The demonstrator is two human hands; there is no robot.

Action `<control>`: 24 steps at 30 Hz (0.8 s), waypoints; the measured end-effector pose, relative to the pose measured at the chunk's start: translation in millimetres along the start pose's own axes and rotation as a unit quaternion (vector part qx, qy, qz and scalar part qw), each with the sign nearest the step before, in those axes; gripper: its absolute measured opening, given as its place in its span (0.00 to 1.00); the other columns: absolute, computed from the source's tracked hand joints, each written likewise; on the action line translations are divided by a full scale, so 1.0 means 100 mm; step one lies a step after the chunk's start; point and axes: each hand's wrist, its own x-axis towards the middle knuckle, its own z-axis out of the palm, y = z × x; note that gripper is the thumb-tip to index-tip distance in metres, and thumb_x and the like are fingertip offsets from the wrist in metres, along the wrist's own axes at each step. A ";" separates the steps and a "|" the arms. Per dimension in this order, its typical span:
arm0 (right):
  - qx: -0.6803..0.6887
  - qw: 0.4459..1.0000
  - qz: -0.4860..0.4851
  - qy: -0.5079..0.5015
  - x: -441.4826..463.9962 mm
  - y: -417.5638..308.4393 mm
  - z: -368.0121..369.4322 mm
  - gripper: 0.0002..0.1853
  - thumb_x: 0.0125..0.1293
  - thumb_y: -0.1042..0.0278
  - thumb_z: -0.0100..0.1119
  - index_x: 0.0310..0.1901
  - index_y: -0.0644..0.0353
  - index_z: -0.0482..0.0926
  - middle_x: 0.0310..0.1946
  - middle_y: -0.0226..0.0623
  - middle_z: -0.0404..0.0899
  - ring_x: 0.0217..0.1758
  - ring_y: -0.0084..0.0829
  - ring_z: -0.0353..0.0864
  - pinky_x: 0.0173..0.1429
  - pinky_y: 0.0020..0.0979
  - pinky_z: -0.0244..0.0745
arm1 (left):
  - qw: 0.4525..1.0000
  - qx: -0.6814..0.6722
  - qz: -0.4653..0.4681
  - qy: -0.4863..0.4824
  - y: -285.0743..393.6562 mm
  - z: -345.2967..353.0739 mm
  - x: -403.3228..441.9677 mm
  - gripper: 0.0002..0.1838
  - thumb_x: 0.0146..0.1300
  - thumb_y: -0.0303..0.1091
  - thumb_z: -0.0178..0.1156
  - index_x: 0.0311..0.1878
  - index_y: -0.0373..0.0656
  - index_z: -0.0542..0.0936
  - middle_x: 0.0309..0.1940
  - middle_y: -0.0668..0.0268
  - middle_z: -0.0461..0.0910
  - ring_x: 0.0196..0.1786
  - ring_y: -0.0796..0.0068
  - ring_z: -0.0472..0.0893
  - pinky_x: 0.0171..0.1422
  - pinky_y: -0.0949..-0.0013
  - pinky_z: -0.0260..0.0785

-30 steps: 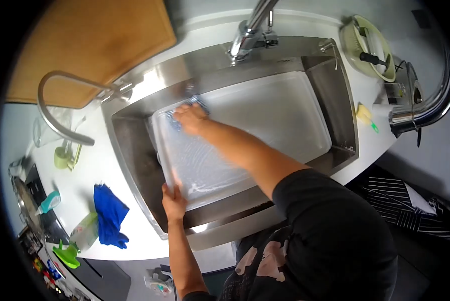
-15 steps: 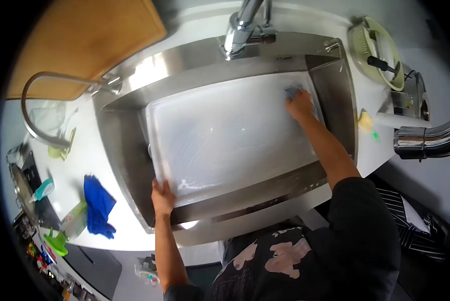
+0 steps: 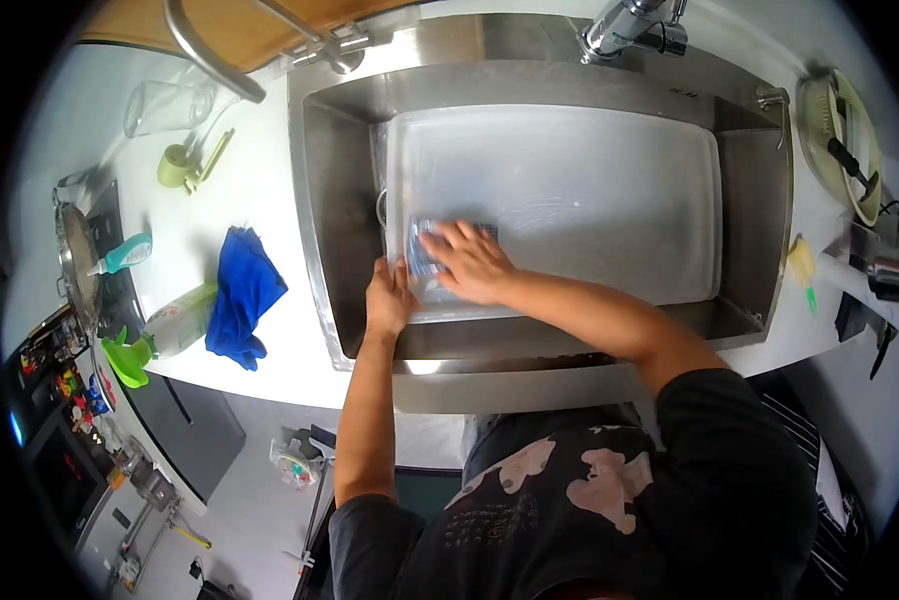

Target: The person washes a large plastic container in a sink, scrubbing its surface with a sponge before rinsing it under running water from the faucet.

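Observation:
A large translucent white plastic tray [image 3: 609, 210] with a raised rim lies inside the stainless steel sink [image 3: 341, 190]. My left hand [image 3: 389, 298] is closed around the tray's near-left rim. My right hand [image 3: 472, 264] presses a thin blue-grey cleaning cloth [image 3: 427, 236] onto the tray's floor near that corner, with its fingers spread over the cloth. Part of the cloth is hidden under the palm. Wet streaks show on the tray's middle.
Left on the counter are a blue cloth [image 3: 241, 300], a spray bottle [image 3: 181, 318] with a green head and a clear jar [image 3: 169, 108]. A chrome faucet [image 3: 619, 28] stands behind the sink. To the right are a green basket [image 3: 827, 140] and a small brush [image 3: 801, 265].
My right hand has swept the cleaning cloth from the tray's far-right corner to its near-left side. The left hand stays on the rim. The view has shifted and turned.

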 end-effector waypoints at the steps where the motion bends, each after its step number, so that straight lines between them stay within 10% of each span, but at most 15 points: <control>1: 0.012 0.999 -0.027 -0.039 -0.19 0.05 -0.03 0.26 0.58 0.59 0.52 0.59 0.53 0.64 0.59 0.42 0.57 0.61 0.41 0.57 0.60 0.43 0.61 | 1.000 -0.009 -0.001 -0.002 -0.04 0.01 0.03 0.19 0.68 0.42 0.44 0.47 0.32 0.67 0.19 0.55 0.75 0.17 0.69 0.77 0.25 0.67 0.68; 4: -0.041 0.992 -0.019 -0.115 -0.57 0.78 -0.24 0.26 0.57 0.61 0.52 0.59 0.52 0.65 0.58 0.41 0.60 0.60 0.41 0.59 0.62 0.42 0.60 | 1.000 -0.013 -0.008 0.005 -0.08 0.02 0.05 0.19 0.68 0.43 0.43 0.46 0.33 0.67 0.19 0.55 0.75 0.17 0.68 0.76 0.26 0.66 0.68; 8: -0.146 0.962 0.206 0.107 -0.12 1.53 -0.30 0.23 0.57 0.61 0.51 0.57 0.48 0.68 0.55 0.37 0.64 0.58 0.41 0.60 0.59 0.45 0.61 | 1.000 -0.022 -0.010 -0.006 -0.06 0.00 0.04 0.21 0.68 0.46 0.41 0.46 0.34 0.68 0.18 0.56 0.75 0.17 0.68 0.76 0.25 0.66 0.68; 15: 0.087 0.996 -0.021 -0.007 0.07 -0.18 0.04 0.23 0.51 0.66 0.55 0.53 0.44 0.73 0.54 0.33 0.65 0.54 0.40 0.63 0.55 0.45 0.60 | 0.995 -0.096 -0.017 0.017 -0.07 -0.02 0.02 0.21 0.69 0.46 0.40 0.46 0.34 0.70 0.29 0.53 0.76 0.25 0.66 0.77 0.32 0.66 0.69; 18: 0.152 0.981 -0.118 -0.013 -0.47 -0.16 0.00 0.17 0.51 0.65 0.54 0.45 0.45 0.79 0.48 0.31 0.70 0.52 0.37 0.67 0.53 0.38 0.66 | 0.992 -0.009 0.116 0.043 -0.31 0.06 0.14 0.18 0.68 0.43 0.43 0.41 0.35 0.72 0.26 0.61 0.74 0.28 0.74 0.72 0.34 0.69 0.66; 24: 0.091 0.982 -0.047 -0.161 -1.57 1.14 -0.71 0.23 0.51 0.70 0.56 0.53 0.48 0.74 0.49 0.36 0.69 0.51 0.39 0.68 0.55 0.36 0.65 | 1.000 -0.021 0.004 -0.002 -0.18 0.04 0.11 0.24 0.68 0.42 0.43 0.55 0.29 0.62 0.22 0.62 0.73 0.15 0.77 0.70 0.19 0.72 0.65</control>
